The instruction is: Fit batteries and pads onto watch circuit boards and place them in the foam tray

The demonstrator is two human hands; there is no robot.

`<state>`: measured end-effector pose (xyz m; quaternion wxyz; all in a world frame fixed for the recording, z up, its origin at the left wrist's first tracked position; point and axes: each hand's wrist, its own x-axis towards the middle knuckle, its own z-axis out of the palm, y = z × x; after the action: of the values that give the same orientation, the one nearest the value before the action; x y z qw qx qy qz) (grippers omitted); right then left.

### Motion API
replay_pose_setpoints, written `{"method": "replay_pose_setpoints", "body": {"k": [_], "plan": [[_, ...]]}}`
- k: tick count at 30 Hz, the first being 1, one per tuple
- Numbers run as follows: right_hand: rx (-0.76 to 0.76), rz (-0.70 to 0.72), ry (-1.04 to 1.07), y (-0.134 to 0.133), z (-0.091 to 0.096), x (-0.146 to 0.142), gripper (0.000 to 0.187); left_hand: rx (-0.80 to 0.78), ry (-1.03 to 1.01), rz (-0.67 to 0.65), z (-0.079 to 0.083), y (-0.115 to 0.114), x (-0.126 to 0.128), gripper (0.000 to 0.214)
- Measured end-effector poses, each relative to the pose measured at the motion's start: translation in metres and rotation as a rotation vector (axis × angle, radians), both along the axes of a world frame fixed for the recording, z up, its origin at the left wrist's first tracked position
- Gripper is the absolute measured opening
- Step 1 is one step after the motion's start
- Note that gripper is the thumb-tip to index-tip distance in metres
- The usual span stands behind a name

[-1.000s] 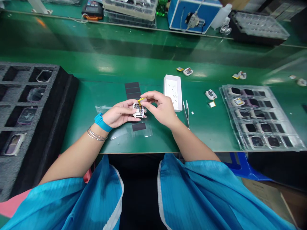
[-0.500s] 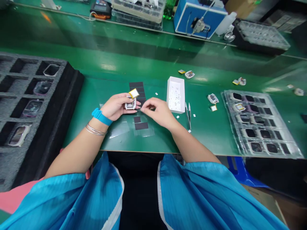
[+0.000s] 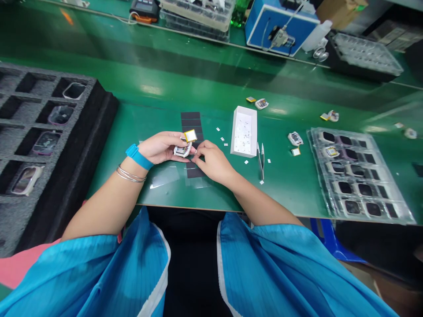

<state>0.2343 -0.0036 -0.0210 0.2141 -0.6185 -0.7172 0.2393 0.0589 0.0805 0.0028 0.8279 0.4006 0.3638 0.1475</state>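
Note:
My left hand (image 3: pixel 165 146) is closed around an opened white smartwatch case (image 3: pixel 182 149), its inner parts facing up. A yellow-edged battery (image 3: pixel 190 135) sticks up from the case's far side, by my thumb. Close against the case's right side, my right hand (image 3: pixel 211 159) has thumb and forefinger pinched together; whatever is between them is too small or hidden to make out. Beneath both hands lies a sheet of black adhesive pieces (image 3: pixel 191 116) on clear film, partly covered by the fingers.
A white box (image 3: pixel 244 152) with tiny parts and tweezers (image 3: pixel 261 163) lie to the right, among small white pieces (image 3: pixel 246 162). Farther right are opened watch cases (image 3: pixel 295 138) and a clear tray of watches (image 3: pixel 360 176). A grey foam tray (image 3: pixel 46 99) fills the left. A shelf holds a blue machine (image 3: pixel 280 26).
The watch case has shifted slightly right and toward me, and is tilted more. My right hand has come down beside it, uncovering small white pieces on the table. The view has shifted a little.

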Motion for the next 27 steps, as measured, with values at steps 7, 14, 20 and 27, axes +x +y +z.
{"method": "replay_pose_setpoints", "body": {"k": [7, 14, 20, 27], "plan": [[-0.109, 0.237, 0.027, -0.006, 0.020, 0.011, 0.011, -0.022, -0.038, -0.008, 0.002, 0.001, -0.001, 0.010], [0.315, 0.099, 0.523, -0.009, 0.038, 0.023, 0.013, 0.032, 0.013, 0.118, 0.007, -0.006, 0.005, 0.009], [0.256, -0.028, 0.705, -0.006, 0.023, 0.009, 0.013, 0.178, 0.080, 0.234, 0.007, -0.016, 0.017, 0.012], [0.174, -0.062, 0.702, 0.000, 0.014, 0.006, 0.014, 0.217, 0.109, 0.225, 0.005, -0.020, 0.021, 0.014]]}}
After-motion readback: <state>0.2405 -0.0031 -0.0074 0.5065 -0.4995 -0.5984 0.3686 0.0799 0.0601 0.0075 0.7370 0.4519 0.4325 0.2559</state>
